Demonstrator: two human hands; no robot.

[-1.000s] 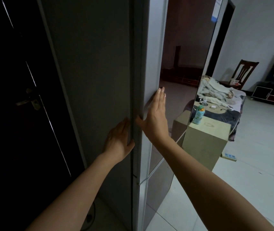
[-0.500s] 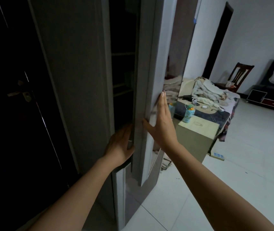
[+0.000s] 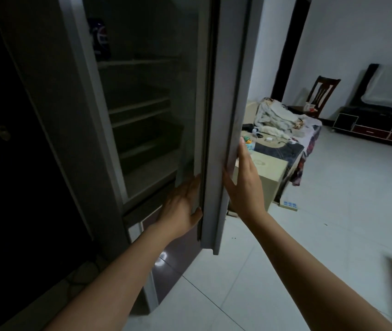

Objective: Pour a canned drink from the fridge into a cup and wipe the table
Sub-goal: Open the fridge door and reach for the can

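Fridge door [image 3: 223,115] stands open, seen edge-on. Left hand [image 3: 180,206] lies flat and unclenched against the door's inner edge, thumb hooked on it. Right hand [image 3: 245,185] presses open-palmed on the outer face, fingers straight, gripping nothing. Inside the fridge [image 3: 142,115] the shelves are dark; a blue can [image 3: 100,39] stands on the top shelf at the left wall. The lower door is closed beneath. Right of the door: bare tiled floor [image 3: 321,223]; a pale cabinet [image 3: 269,173] stands near behind the door edge.
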